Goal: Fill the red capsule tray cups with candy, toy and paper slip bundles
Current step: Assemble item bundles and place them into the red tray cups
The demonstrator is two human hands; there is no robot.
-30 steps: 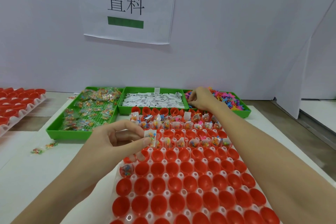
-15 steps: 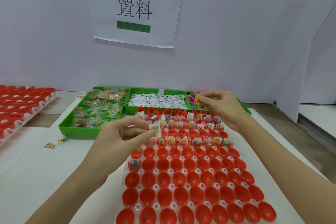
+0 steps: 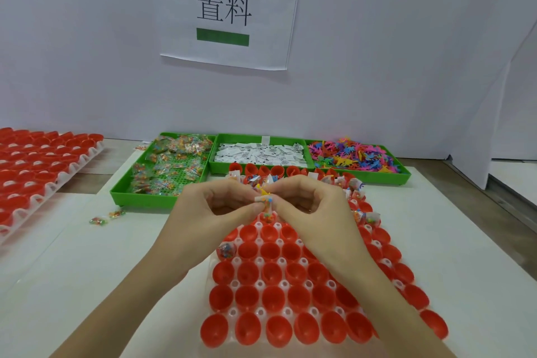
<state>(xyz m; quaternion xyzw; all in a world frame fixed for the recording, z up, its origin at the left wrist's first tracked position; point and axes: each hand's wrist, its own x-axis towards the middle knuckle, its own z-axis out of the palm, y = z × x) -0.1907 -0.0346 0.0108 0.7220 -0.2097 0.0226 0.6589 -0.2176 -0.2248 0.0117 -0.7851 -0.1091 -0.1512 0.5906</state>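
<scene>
- Hands meet above the red capsule tray (image 3: 305, 308), at about 12 o'clock of its bare cups: the left hand (image 3: 216, 209) and the right hand (image 3: 315, 206) each have their grip clamped on one small bundle (image 3: 265, 199) of candy packet, paper slip and yellow toy.
- To do this step well, I would press the three parts tight together, then drop them into the nearest bare cup just below, so nothing springs out.
- Filled cups lie at the tray's far rows; near rows are bare.
- Cups look glossy, rounded, hard plastic in a white holder.
- At 12 o'clock stand three green bins: crinkly candy packets (image 3: 171, 166), flat paper slips (image 3: 261, 152), spiky bright toys (image 3: 353, 155).
- The counter (image 3: 87, 256) is matte white.
</scene>
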